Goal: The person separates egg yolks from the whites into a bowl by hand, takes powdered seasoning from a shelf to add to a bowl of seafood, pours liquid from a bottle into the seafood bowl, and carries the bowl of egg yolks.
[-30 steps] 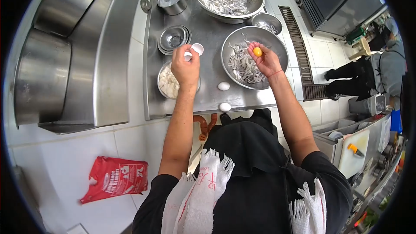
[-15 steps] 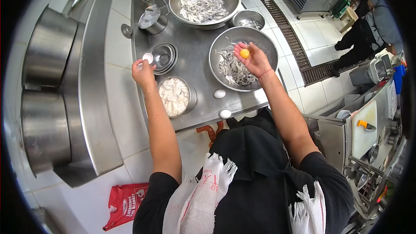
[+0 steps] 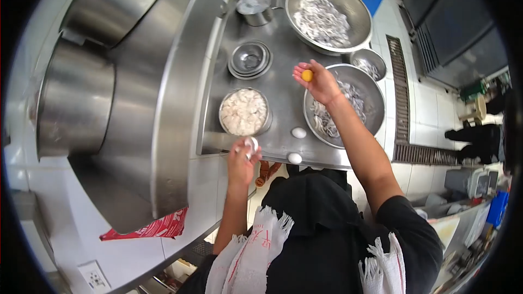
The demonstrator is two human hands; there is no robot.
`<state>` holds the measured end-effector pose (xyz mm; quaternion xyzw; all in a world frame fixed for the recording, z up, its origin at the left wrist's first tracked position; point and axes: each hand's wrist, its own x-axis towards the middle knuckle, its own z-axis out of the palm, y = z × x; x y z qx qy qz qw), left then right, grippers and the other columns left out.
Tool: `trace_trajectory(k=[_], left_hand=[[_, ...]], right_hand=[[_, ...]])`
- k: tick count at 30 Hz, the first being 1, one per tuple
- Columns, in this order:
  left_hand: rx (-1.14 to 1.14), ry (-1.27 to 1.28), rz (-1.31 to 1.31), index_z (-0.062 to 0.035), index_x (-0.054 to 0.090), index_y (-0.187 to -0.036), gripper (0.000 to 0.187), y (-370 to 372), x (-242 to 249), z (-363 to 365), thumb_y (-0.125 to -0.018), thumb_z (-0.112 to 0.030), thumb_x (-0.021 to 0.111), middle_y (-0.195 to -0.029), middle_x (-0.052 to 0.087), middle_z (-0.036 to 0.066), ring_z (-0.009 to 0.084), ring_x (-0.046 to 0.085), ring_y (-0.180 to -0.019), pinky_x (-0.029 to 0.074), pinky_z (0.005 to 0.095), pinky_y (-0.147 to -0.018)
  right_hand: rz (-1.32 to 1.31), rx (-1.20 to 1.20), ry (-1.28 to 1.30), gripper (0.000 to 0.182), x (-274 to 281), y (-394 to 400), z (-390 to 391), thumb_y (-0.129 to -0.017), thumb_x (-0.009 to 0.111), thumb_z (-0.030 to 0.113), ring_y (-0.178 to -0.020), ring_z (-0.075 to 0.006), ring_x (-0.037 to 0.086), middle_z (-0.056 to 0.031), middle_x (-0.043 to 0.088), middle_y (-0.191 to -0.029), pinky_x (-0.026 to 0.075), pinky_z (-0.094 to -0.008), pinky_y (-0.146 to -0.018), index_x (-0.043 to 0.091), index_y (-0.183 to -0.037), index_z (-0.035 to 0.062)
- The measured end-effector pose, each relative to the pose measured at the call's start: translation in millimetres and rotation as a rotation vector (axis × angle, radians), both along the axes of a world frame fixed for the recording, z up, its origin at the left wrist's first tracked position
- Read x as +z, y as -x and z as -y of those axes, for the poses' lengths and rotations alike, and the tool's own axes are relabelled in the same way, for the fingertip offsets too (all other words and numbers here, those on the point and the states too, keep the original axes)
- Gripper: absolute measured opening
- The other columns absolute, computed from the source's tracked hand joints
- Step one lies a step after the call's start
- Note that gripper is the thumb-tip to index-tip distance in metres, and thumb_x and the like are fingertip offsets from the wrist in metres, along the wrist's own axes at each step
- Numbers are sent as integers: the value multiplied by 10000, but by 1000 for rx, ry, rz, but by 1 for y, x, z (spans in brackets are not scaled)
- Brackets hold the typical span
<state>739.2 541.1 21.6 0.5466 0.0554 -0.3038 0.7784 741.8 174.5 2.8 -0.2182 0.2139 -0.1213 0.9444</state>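
Note:
My left hand [image 3: 241, 164] is closed around white eggshell [image 3: 251, 144], just in front of a metal pot [image 3: 268, 124] filled with pale, whitish chunks. An egg yolk [image 3: 307, 75] rests on the fingers of my right hand [image 3: 324, 85], which is turned palm up over the left rim of a large steel bowl [image 3: 377, 126]. Greyish-white strips that look like seafood [image 3: 327, 121] lie in that bowl, partly hidden by my forearm. Two white items sit on the counter between my hands: one whole egg [image 3: 298, 132] and, nearer the edge, another egg [image 3: 295, 158].
A big colander [image 3: 366, 17] of similar strips stands at the back, with a smaller bowl [image 3: 381, 61] beside it. Nested steel bowls [image 3: 269, 60] and a plastic-covered pot [image 3: 258, 19] stand on the left. A metal ledge [image 3: 177, 98] borders the counter. Another person [image 3: 482, 139] is at far right.
My left hand has come down and toward me with the eggshell, from beside the nested bowls to below the pot. My right hand has shifted toward the bowl's left rim. The view has turned left.

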Motion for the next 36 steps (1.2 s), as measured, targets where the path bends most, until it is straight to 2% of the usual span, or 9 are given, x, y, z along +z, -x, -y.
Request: trace_trajectory(k=[5, 8, 9, 15, 20, 26, 30, 34, 36], left_hand=[[158, -78, -98, -1, 556, -1213, 257, 51, 4, -34, -962, -50, 581, -1088, 659, 159, 276, 714, -880, 634, 366, -700], [217, -89, -65, -28, 561, -1205, 269, 64, 9, -49, -944, -65, 614, -1082, 660, 137, 288, 717, -899, 634, 365, -685], [226, -103, -52, -28, 561, -1207, 259, 68, 11, -53, -953, -59, 601, -1080, 659, 136, 286, 715, -901, 636, 361, -688], [187, -78, -77, -24, 562, -1204, 248, 61, 4, -80, -959, -47, 588, -1087, 656, 136, 279, 714, -913, 632, 359, -700], [-16, -101, 49, -12, 556, -1207, 253, 24, 4, -58, -959, -51, 587, -1120, 654, 142, 274, 712, -920, 624, 361, -714], [-451, 88, 61, -37, 539, -1243, 299, -22, 17, 23, -950, -74, 585, -1150, 654, 134, 263, 691, -978, 613, 369, -752], [-751, 67, 134, -29, 543, -1251, 305, 11, 35, 90, -951, -62, 584, -1131, 648, 132, 255, 694, -978, 625, 353, -772], [-1055, -33, 240, 1, 581, -1209, 260, 92, 24, 135, -949, 14, 589, -1095, 645, 113, 205, 680, -976, 627, 375, -801], [-1199, -44, 594, 3, 611, -1198, 272, 147, 12, 150, -926, -10, 621, -1091, 664, 111, 204, 679, -968, 585, 350, -845]], right_hand=[[-199, 141, 246, 316, -38, -155, -22, -1084, 440, 284, -1022, -260, 642, -158, 613, -1123, 585, -410, -877, 536, -1127, -14], [-331, 115, 254, 331, -45, -209, -37, -1078, 449, 295, -1009, -272, 638, -158, 608, -1122, 571, -430, -883, 521, -1169, -14], [-363, 80, 248, 295, -46, -219, -41, -1053, 501, 307, -851, -249, 630, -121, 578, -1020, 602, -390, -738, 551, -1084, 17], [-251, 11, 127, 315, -56, -216, -44, -1062, 446, 247, -835, -267, 658, -149, 628, -918, 620, -375, -795, 563, -1038, -44], [-6, 20, -57, 316, -25, -121, -43, -1059, 429, 199, -945, -308, 698, -210, 676, -1026, 621, -424, -882, 585, -1057, -75], [245, -81, -114, 363, 31, 78, -69, -1063, 458, 201, -1118, -318, 676, -236, 671, -1186, 544, -408, -1041, 601, -1178, -113], [198, -273, 5, 369, 46, 219, -99, -1077, 446, 232, -1099, -283, 683, -193, 680, -1189, 553, -407, -1018, 621, -1183, -75], [-127, -527, 120, 333, 21, 334, -140, -1057, 497, 262, -1011, -214, 700, -123, 708, -1106, 566, -365, -972, 649, -1148, -20], [-256, -643, 108, 328, 2, 372, -171, -1029, 541, 327, -972, -185, 677, -98, 685, -1082, 573, -344, -911, 654, -1113, 30]])
